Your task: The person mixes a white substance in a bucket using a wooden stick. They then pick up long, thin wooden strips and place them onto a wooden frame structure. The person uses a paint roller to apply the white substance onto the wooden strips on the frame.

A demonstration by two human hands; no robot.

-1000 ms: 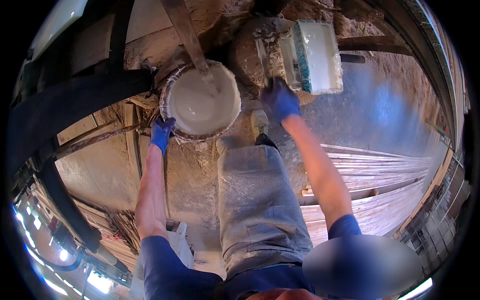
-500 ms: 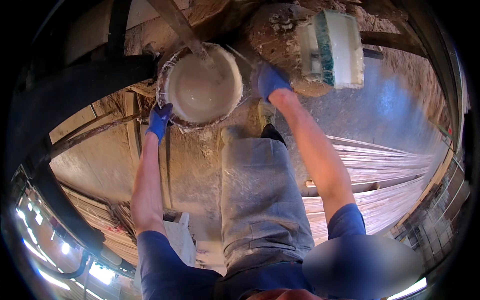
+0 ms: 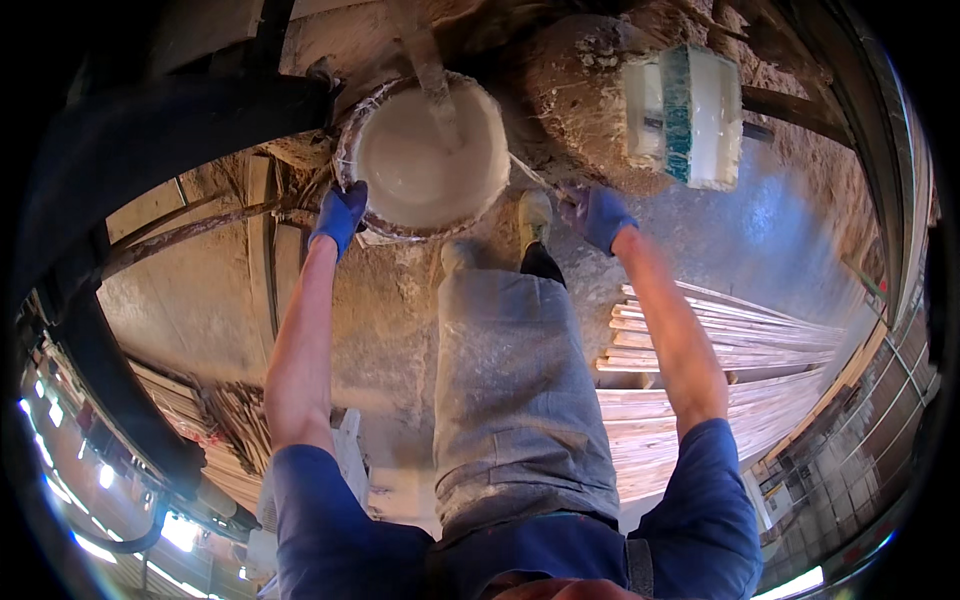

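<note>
A round bucket (image 3: 500,195) with a crusted pale rim stands in front of my feet. Thick off-white liquid (image 3: 405,165) fills much of it. My left hand (image 3: 342,212), in a blue glove, grips the bucket's near left rim. At the bucket's right, my blue-gloved right hand (image 3: 598,216) is closed around the end of a thin pale strip (image 3: 530,172) that reaches to the rim. Whether this strip is the bucket's handle or a loose stick cannot be told. A coated flat bar (image 3: 428,70) slants down into the liquid from the far side.
A white, crusted container with a green band (image 3: 678,115) sits far right on a brown, caked mound (image 3: 580,90). Long wooden strips (image 3: 700,330) lie at the right. A dark beam (image 3: 200,150) crosses the left, above a thin pole (image 3: 190,235). My shoes (image 3: 535,215) are near the bucket.
My right hand has moved right and nearer to me, along with the thin strip. The bucket sits slightly further right in view, with my left hand still on its rim; the view has shifted too.
</note>
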